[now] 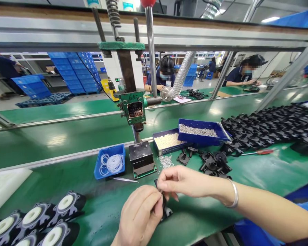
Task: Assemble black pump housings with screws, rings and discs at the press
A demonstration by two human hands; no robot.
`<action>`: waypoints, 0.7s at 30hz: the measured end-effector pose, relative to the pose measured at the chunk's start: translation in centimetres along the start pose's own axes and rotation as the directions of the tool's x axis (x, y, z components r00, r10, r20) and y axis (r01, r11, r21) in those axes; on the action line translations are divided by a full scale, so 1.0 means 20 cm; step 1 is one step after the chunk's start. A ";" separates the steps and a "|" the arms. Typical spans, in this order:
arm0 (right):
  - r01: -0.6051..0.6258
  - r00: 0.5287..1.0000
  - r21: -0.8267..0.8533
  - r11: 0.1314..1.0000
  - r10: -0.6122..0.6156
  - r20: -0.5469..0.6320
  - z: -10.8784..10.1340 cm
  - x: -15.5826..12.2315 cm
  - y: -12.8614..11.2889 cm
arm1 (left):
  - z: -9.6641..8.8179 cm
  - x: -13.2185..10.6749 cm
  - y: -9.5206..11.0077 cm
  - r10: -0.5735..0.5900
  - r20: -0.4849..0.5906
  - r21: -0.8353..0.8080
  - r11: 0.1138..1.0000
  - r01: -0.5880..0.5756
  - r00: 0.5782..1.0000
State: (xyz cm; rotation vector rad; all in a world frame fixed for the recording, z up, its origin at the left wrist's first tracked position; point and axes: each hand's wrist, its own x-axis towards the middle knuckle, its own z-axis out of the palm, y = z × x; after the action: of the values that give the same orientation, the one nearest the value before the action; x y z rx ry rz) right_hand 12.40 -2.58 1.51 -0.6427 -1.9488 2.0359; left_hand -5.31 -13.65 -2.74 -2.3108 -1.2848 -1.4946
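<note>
My left hand (142, 213) is closed around a black plastic housing (166, 212) at the front of the green bench, its fingers covering much of the part. Over the housing, my right hand (182, 181) pinches a small thin metal piece (161, 192), mostly hidden by the fingertips. Both hands' fingertips nearly meet there. Small white rings (166, 161) lie loose just beyond my hands. Similar black housings (212, 162) are heaped to the right of them.
A hand press (141, 155) stands ahead, beside a blue bin of white rubber rings (113, 163). Blue trays hold cream pieces (169, 140) and metal pins (198, 131). Housings with cream discs (32, 216) stand at left; a screwdriver (264, 152) lies right. Co-workers sit opposite.
</note>
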 end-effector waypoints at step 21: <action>-0.669 0.716 -0.715 0.205 -0.081 -0.693 -1.24 0.15 0.08 | -0.10 -0.21 -0.06 -0.517 0.340 0.018 0.839 0.545 0.785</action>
State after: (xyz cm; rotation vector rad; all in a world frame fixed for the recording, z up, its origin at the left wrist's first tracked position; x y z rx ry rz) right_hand 21.79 20.45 -0.71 -1.8249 -2.4943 0.1666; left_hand -8.15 -16.39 -5.43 -2.4527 -2.1597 -1.3212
